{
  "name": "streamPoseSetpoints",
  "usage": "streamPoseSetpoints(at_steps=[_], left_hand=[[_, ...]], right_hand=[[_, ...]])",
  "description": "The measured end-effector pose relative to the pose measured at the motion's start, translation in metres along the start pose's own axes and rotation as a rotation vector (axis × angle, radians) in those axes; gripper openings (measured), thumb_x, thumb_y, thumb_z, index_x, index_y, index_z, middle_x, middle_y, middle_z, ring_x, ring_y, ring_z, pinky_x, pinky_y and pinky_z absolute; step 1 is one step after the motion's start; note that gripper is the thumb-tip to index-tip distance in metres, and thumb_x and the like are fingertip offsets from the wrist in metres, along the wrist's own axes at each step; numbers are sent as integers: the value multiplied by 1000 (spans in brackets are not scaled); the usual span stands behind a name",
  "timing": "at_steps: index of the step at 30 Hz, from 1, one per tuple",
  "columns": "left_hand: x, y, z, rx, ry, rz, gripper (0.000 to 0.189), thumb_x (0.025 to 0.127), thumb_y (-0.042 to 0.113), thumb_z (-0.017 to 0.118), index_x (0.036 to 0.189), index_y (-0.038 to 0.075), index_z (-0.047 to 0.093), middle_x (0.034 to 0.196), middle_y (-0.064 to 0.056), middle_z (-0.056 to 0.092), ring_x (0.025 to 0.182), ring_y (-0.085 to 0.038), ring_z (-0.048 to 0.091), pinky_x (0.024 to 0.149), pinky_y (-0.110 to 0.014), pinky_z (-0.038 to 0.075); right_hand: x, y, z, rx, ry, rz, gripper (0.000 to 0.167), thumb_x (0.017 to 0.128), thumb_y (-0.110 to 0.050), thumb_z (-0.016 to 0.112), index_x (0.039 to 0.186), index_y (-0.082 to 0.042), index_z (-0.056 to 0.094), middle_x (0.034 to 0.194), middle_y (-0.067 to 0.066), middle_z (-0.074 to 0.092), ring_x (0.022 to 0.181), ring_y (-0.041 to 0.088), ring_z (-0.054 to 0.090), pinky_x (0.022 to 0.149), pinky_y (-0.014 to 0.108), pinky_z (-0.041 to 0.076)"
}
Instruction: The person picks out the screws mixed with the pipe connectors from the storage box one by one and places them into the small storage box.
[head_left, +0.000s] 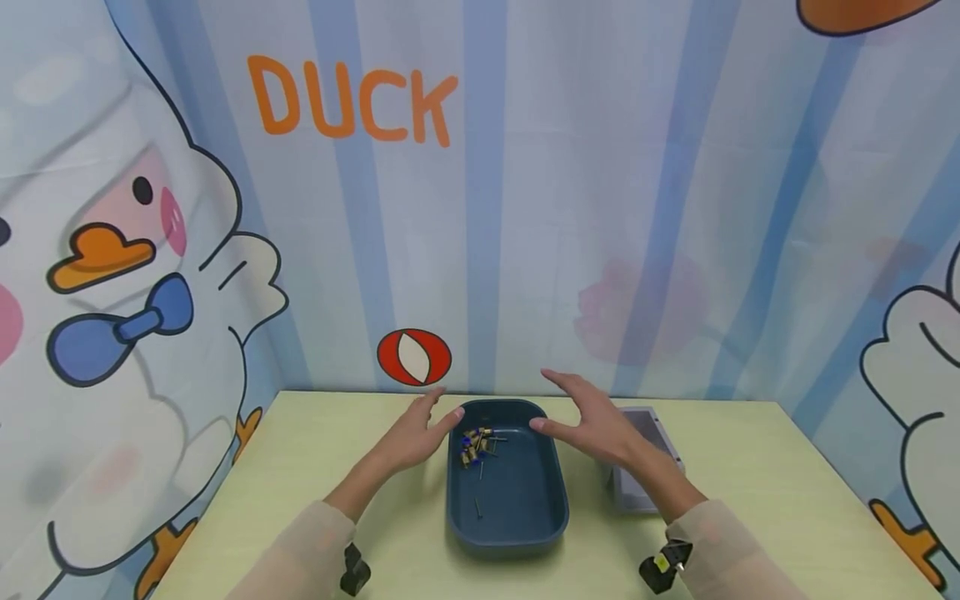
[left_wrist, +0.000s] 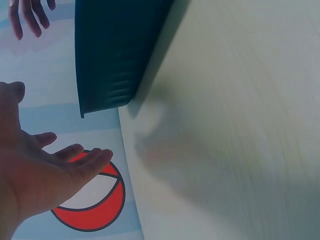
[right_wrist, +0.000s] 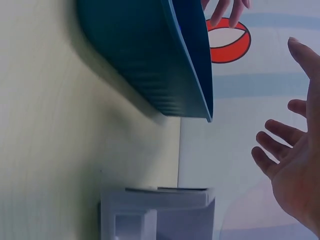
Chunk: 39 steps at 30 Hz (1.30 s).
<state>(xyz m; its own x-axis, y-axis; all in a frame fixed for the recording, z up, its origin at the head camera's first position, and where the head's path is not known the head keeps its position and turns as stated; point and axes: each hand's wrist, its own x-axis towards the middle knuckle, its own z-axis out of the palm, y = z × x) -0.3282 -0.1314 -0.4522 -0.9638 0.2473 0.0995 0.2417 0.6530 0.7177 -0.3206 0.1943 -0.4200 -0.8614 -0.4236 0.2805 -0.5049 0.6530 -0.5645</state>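
Note:
A dark blue-green plastic tub (head_left: 517, 500) stands on the table between my two hands. Inside it, toward the far left, lies a small heap of brass-coloured pieces with blue parts (head_left: 474, 446), and a few thin metal pins (head_left: 478, 508) lie apart from the heap. My left hand (head_left: 412, 433) hovers at the tub's left side, fingers spread and holding nothing. On the other side my right hand (head_left: 596, 421) is likewise raised with its fingers apart, above the tub's right rim. Both wrist views show empty palms beside the tub's outer wall (left_wrist: 112, 55).
A grey plastic box (head_left: 633, 492) with compartments stands right of the tub, partly hidden under my right forearm. The pale yellow table (head_left: 330, 433) ends at a printed curtain (head_left: 555, 208) with duck drawings.

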Motion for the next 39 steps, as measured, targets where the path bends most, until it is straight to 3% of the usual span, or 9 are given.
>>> streamPoseSetpoints(at_steps=[6, 12, 20, 30, 39], left_hand=[[-1, 0, 3, -106, -43, -26, 75, 108, 49, 55, 163, 2, 35, 162, -27, 42, 142, -49, 49, 115, -60, 41], [-2, 2, 7, -213, -70, -116, 75, 108, 53, 55, 163, 6, 36, 163, -23, 42, 145, -46, 47, 114, -61, 41], [0, 2, 13, -495, -76, -257, 69, 111, 41, 54, 163, 2, 32, 163, -28, 38, 145, -51, 43, 108, -60, 48], [-1, 2, 15, -568, -128, -347, 65, 111, 39, 50, 161, 2, 33, 160, -29, 42, 136, -47, 55, 99, -62, 53], [-2, -1, 19, -585, -153, -386, 59, 112, 32, 52, 160, 3, 36, 157, -29, 45, 137, -51, 54, 95, -63, 55]], right_hand=[[5, -2, 10, 77, 28, -59, 80, 98, -48, 74, 164, -17, 41, 160, 12, 49, 143, 38, 51, 112, 60, 43], [10, -6, 20, 163, 21, -58, 78, 97, -42, 77, 162, -15, 44, 153, 13, 56, 138, 35, 55, 111, 57, 46], [13, -12, 33, 256, -8, -1, 76, 96, -37, 80, 160, -15, 47, 143, 14, 62, 131, 37, 60, 110, 57, 47], [18, -19, 55, 389, -8, 6, 63, 96, -25, 80, 151, -5, 55, 135, 19, 65, 124, 38, 64, 105, 53, 51], [22, -22, 73, 479, -13, 8, 55, 95, -15, 80, 141, 7, 58, 128, 26, 65, 118, 44, 66, 101, 54, 54]])
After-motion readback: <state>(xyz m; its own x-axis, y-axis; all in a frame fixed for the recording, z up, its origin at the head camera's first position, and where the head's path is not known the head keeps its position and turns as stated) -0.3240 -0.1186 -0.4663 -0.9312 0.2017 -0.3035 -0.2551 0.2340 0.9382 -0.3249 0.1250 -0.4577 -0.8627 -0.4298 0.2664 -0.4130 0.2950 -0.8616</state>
